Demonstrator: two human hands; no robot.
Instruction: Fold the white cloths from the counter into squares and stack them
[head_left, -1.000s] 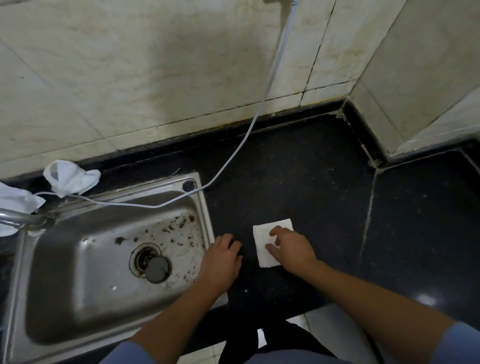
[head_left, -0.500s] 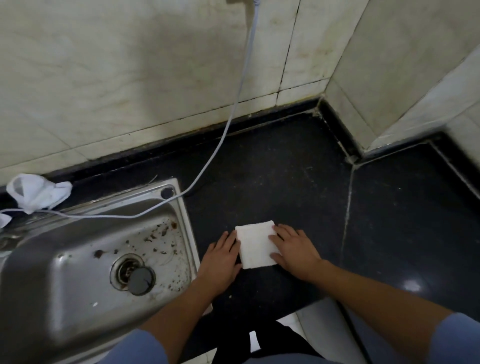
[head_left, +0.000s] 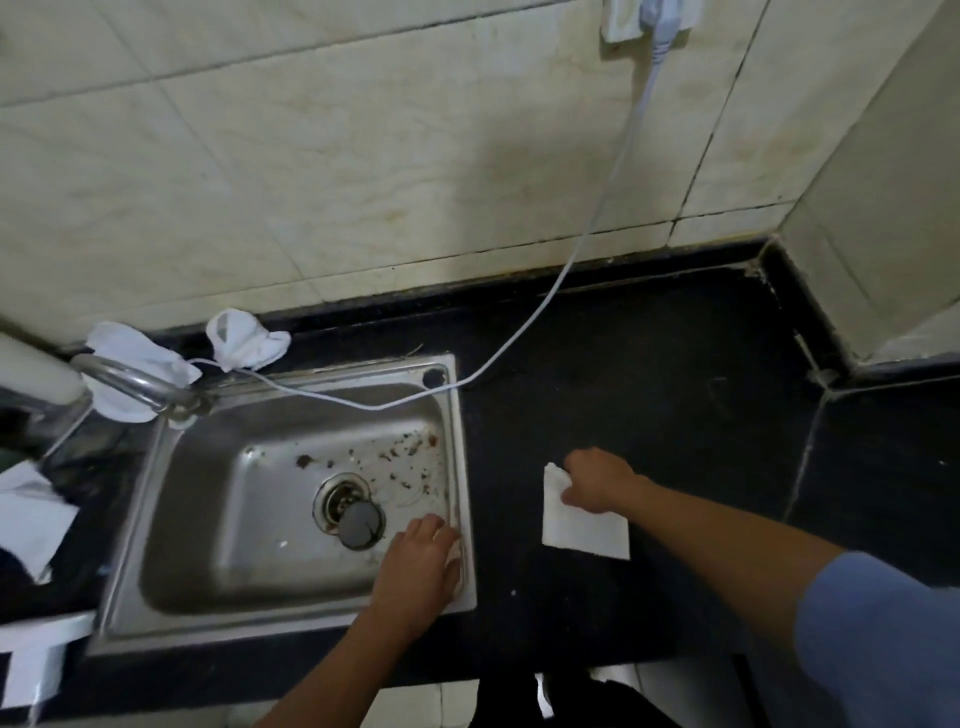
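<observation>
The fingers (head_left: 575, 461) of our right hand (head_left: 602, 480) are curling down over the far-left corner of the folded cloth (head_left: 584, 527), pinching it so that the corner is lifting slightly. The rest of the cloth is lying flat on the dark desk (head_left: 675, 395), at 3 o'clock from the sink (head_left: 460, 415) and apart from its rim. Our left hand (head_left: 418, 566) is resting with relaxed fingers on the sink's right rim, at 9 o'clock from the cloth, and is holding nothing.

We judge that we are finishing this square. To do it well, we should be laying the pinched corner exactly onto the layer beneath. Then we should be flattening the fingers and pressing along the crease, so the layers are not sliding on the smooth stone. The left hand would probably be more use pinning the cloth's near edge.

Two crumpled cloths (head_left: 247, 340) are waiting at 11 o'clock, behind the sink beside the tap (head_left: 130, 382). A white cable (head_left: 519, 332) is trailing past them, which could snag when we reach over.
</observation>
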